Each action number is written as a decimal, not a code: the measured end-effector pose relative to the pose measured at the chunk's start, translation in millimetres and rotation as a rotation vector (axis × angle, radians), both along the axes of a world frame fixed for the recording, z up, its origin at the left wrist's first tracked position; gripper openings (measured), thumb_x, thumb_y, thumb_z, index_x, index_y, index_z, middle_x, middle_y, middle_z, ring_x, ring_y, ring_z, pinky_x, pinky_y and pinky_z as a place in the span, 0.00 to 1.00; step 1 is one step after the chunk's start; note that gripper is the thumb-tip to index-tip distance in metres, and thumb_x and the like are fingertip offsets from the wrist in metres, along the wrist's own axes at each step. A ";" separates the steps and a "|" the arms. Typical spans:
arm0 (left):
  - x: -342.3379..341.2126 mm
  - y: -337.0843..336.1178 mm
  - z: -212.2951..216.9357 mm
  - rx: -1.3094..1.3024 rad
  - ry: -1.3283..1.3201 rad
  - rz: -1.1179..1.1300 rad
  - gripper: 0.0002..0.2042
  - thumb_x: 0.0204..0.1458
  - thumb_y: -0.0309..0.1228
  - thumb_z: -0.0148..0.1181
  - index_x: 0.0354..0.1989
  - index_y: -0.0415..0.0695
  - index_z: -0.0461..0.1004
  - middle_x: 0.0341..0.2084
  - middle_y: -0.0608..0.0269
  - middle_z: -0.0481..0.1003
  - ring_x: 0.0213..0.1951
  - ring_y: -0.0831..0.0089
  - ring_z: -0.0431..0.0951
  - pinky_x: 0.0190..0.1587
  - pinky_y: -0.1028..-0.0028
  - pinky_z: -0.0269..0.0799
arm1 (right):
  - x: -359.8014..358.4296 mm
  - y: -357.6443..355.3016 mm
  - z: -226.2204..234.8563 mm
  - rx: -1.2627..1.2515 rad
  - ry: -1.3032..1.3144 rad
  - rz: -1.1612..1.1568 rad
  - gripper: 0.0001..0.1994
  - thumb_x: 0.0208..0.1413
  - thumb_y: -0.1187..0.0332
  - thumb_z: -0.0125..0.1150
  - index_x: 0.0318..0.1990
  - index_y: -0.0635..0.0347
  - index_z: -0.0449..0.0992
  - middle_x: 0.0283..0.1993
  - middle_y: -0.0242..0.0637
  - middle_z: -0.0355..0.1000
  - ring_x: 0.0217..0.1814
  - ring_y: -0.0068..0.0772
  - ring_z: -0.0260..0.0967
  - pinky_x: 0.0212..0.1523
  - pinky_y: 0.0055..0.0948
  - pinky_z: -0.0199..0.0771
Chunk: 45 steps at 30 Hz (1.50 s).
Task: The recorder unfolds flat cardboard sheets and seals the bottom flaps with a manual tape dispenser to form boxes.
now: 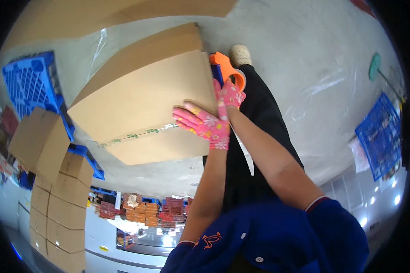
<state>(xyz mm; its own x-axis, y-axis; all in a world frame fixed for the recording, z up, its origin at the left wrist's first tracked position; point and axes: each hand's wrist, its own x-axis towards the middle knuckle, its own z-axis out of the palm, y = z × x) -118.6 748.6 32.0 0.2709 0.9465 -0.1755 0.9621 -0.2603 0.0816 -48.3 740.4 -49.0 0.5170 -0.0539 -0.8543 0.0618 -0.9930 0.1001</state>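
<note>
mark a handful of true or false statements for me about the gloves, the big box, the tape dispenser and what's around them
1. The left grip lies flat against the large cardboard box. True.
2. Both gloves are plain white. False: the gloves are pink with a flower pattern.
3. The right grip is at the orange tape dispenser. True.
4. The box's seam is bare. False: a strip of tape with green print runs along it.
5. A blue pallet is left of the box. True.
6. The visible shoe is black. False: the shoe is cream.
</note>
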 end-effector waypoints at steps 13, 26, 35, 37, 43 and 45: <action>-110.4 196.0 -9.1 0.480 0.160 0.063 0.30 0.59 0.47 0.40 0.61 0.34 0.54 0.62 0.36 0.49 0.62 0.43 0.51 0.59 0.48 0.52 | 29.3 -66.7 -90.5 0.170 0.056 0.361 0.20 0.57 0.50 0.45 0.52 0.47 0.68 0.50 0.34 0.70 0.52 0.37 0.68 0.54 0.44 0.57; -244.6 322.4 74.9 -0.227 -0.791 0.809 0.38 0.57 0.60 0.33 0.52 0.31 0.67 0.48 0.52 0.72 0.50 0.67 0.69 0.55 0.72 0.59 | 9.4 -25.6 -10.3 0.493 -0.217 0.603 0.24 0.61 0.51 0.39 0.63 0.47 0.57 0.64 0.28 0.58 0.63 0.31 0.58 0.61 0.36 0.55; -462.6 102.6 165.6 -0.046 -1.057 1.231 0.37 0.56 0.62 0.34 0.57 0.39 0.63 0.55 0.55 0.66 0.58 0.66 0.64 0.55 0.66 0.62 | -17.1 13.1 75.0 1.274 0.705 -0.974 0.25 0.60 0.50 0.45 0.55 0.63 0.66 0.53 0.41 0.68 0.50 0.37 0.68 0.51 0.32 0.68; -429.9 62.4 146.7 -0.258 -1.112 1.302 0.44 0.49 0.68 0.38 0.65 0.44 0.52 0.62 0.50 0.56 0.64 0.58 0.54 0.56 0.52 0.60 | -13.7 14.8 111.2 0.923 -0.035 0.175 0.22 0.58 0.53 0.54 0.44 0.69 0.71 0.40 0.46 0.73 0.39 0.35 0.70 0.42 0.33 0.69; -315.7 87.9 62.7 -0.395 -1.980 1.485 0.53 0.41 0.74 0.38 0.68 0.52 0.27 0.68 0.50 0.28 0.68 0.47 0.37 0.61 0.40 0.44 | 20.5 8.9 132.3 0.769 -0.091 0.197 0.23 0.53 0.52 0.60 0.38 0.71 0.72 0.35 0.47 0.73 0.36 0.34 0.69 0.41 0.33 0.67; -285.6 116.5 21.8 -0.379 -1.898 1.648 0.54 0.40 0.74 0.39 0.68 0.50 0.28 0.68 0.51 0.31 0.68 0.48 0.37 0.61 0.40 0.43 | 19.9 21.2 153.6 0.857 -0.129 0.117 0.23 0.54 0.53 0.60 0.39 0.71 0.72 0.36 0.45 0.74 0.37 0.33 0.69 0.42 0.32 0.68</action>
<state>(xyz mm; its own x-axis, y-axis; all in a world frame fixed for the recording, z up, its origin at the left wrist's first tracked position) -404.2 865.1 53.7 -0.2619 0.4765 -0.8393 -0.7616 0.4321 0.4830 -28.4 761.7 104.6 0.5749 0.6392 -0.5108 0.2075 -0.7178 -0.6646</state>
